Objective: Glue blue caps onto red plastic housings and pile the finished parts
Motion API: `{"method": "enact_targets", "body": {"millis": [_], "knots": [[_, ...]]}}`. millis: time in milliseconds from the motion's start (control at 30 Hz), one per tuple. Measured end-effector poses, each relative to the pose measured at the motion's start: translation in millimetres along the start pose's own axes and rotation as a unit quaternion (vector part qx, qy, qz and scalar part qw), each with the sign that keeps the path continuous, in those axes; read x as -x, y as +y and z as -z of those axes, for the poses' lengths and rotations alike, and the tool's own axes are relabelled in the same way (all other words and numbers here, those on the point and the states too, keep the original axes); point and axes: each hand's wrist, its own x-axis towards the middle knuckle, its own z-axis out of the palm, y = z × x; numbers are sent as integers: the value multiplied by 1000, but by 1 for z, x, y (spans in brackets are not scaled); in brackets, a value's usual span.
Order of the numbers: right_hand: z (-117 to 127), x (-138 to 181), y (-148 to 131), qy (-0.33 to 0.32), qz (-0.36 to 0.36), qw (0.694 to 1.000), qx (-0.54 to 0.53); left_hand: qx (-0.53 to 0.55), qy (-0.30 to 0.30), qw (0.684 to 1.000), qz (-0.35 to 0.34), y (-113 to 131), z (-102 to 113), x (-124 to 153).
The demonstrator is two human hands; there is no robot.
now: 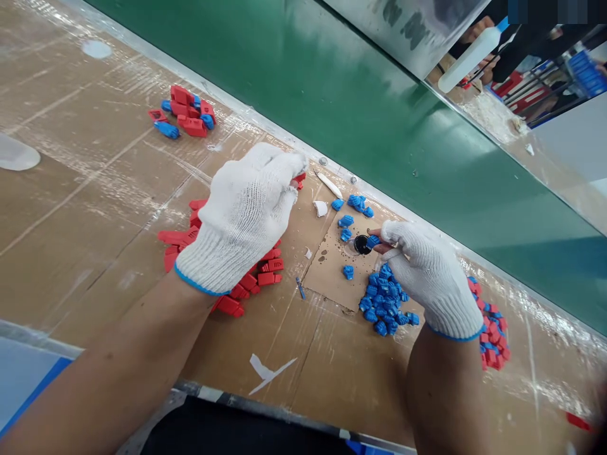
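My left hand [251, 205], in a white knit glove, is closed on a small red plastic part [298, 181], most of it hidden by the fingers. Beneath that wrist lies a heap of red plastic parts [269, 278]. My gloved right hand [420, 262] pinches a small blue plastic part [373, 242] between bare fingertips. That piece is right beside a small round black pot [362, 245] on a stained cardboard sheet [327, 281]. Several loose blue parts [346, 221] lie around the pot, and a larger blue pile [386, 303] sits below my right hand.
Mixed red and blue pieces form one cluster [187, 114] at upper left and another [494, 335] at far right. A white-handled tool [329, 184] lies by the green panel [294, 76]. White tape scraps [268, 371] are near the front edge. Another person's hand [478, 28] shows at upper right.
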Motion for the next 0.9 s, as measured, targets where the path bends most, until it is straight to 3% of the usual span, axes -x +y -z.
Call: {"method": "enact_targets", "body": {"millis": [267, 533, 700, 900], "knots": [[1, -3, -5, -14, 19, 999, 25, 93, 97, 991, -20, -3, 0, 3], [3, -2, -3, 2, 32, 999, 29, 158, 116, 980, -18, 1, 0, 6], [4, 0, -3, -24, 16, 999, 40, 225, 94, 970, 13, 6, -5, 9], [2, -1, -7, -25, 20, 999, 41, 330, 97, 939, 14, 7, -11, 8]]}}
